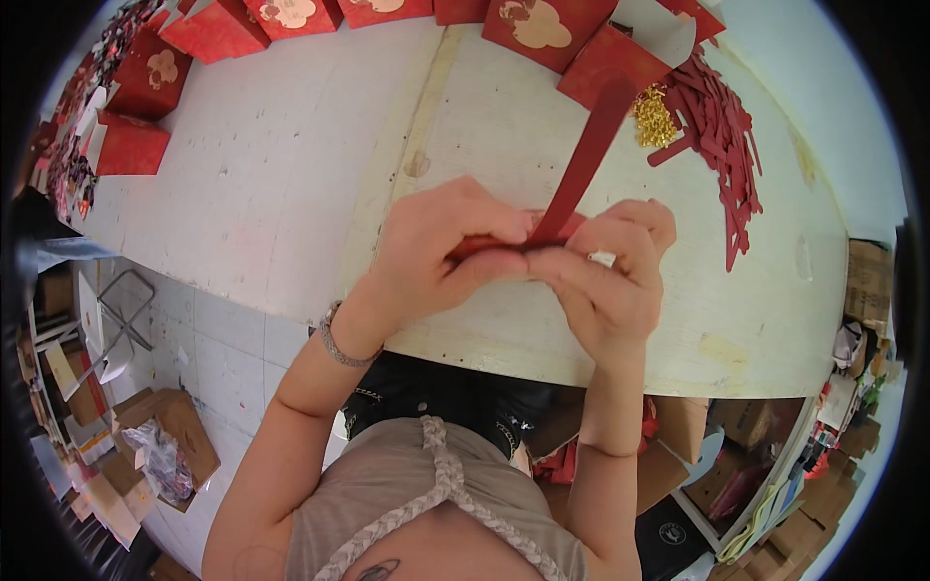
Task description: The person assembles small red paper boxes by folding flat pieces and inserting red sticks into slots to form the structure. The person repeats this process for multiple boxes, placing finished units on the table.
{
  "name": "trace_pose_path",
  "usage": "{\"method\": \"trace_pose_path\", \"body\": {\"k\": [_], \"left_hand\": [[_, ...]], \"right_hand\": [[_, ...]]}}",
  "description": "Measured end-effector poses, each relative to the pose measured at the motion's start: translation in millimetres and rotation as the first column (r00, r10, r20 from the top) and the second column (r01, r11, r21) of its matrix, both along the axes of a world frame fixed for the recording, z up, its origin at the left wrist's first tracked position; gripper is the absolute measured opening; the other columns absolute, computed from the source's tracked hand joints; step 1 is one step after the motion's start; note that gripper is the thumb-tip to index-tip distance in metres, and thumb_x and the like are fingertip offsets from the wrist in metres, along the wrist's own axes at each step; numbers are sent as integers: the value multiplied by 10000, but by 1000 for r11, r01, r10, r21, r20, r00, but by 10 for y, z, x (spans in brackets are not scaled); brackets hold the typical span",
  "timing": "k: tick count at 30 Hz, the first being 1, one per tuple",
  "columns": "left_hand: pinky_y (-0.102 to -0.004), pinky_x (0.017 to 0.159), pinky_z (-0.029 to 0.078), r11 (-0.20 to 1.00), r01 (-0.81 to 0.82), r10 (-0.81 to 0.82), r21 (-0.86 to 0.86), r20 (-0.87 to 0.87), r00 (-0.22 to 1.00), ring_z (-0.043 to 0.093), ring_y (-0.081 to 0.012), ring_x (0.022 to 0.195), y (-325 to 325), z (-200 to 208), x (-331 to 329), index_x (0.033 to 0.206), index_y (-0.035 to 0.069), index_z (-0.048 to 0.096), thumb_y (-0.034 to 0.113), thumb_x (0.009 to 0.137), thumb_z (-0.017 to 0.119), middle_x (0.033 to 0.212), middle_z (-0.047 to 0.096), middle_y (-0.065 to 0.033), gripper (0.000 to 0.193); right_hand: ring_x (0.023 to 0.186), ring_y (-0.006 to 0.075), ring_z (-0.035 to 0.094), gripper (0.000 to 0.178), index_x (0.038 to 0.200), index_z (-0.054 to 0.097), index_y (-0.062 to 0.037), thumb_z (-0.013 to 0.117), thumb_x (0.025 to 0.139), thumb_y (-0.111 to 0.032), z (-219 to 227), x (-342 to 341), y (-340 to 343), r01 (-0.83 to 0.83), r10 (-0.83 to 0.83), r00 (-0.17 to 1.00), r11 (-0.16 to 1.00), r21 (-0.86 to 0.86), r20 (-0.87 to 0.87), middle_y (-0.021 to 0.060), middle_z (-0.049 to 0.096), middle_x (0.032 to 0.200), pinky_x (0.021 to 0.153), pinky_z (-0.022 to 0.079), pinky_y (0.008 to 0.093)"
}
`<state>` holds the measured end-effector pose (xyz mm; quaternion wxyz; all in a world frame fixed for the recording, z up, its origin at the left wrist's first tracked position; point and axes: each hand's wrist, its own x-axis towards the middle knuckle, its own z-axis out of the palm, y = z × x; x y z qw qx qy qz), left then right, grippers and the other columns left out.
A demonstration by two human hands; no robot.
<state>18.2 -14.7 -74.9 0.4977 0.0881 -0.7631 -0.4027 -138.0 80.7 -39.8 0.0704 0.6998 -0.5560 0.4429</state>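
Both my hands meet above the near part of the white table, fingertips almost touching. Thumb and fingers of my left hand (441, 242) are closed on a small red card piece (475, 246), mostly covered by the fingers. My right hand (615, 266) pinches at the lower end of a dark red strip (587, 155), which rises from between the hands and leans to the right, its rounded tip uppermost. How the strip meets the card piece is hidden by my fingertips. A small pale bit (602, 259) shows between the fingers of my right hand.
Right of the strip's tip lie a heap of small gold fasteners (656, 118) and a pile of dark red strips (722, 145). Red boxes (542, 31) line the table's far edge, with another red box (133, 145) at far left. An opened carton (184, 441) stands on the floor.
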Motion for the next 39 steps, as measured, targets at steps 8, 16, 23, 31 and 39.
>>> {"method": "trace_pose_path", "body": {"k": [8,16,23,31,39], "left_hand": [[-302,721,554,997,66,-69,-29,-129,989,665,-251,806,38,-87,-74,924,25,624,74,730,758,861,657,-113,241],[-351,676,564,998,63,-64,-9,-40,997,671,-268,796,56,-79,5,928,93,602,90,726,768,907,653,-102,262],[-338,656,560,994,68,-60,85,-91,994,673,-253,779,89,-101,-23,976,123,594,136,720,789,899,658,-84,321],[-332,636,549,988,36,-36,153,-2,999,670,-264,755,100,28,6,890,93,604,-10,753,699,841,651,-70,196],[-300,566,491,603,-201,319,-772,3,948,569,-214,699,-255,794,-19,861,98,704,34,623,745,817,579,3,250]], "right_hand": [[917,150,473,228,756,690,-260,751,580,-128,34,80,184,180,-177,984,977,112,-36,-94,531,918,1002,204,443],[968,171,465,257,773,677,-236,726,605,-48,35,126,251,180,-187,982,968,173,27,-82,502,950,1066,197,434],[957,256,479,221,777,633,-243,814,654,-266,-93,156,356,301,-297,954,940,158,-48,-12,463,975,997,314,490],[777,175,574,235,739,591,-125,801,635,-108,26,78,62,-5,-83,951,959,285,297,1,650,839,1010,251,380],[747,163,599,180,752,634,-108,784,654,-101,17,35,-30,-16,-30,950,990,143,312,-11,664,790,926,333,380]]}}
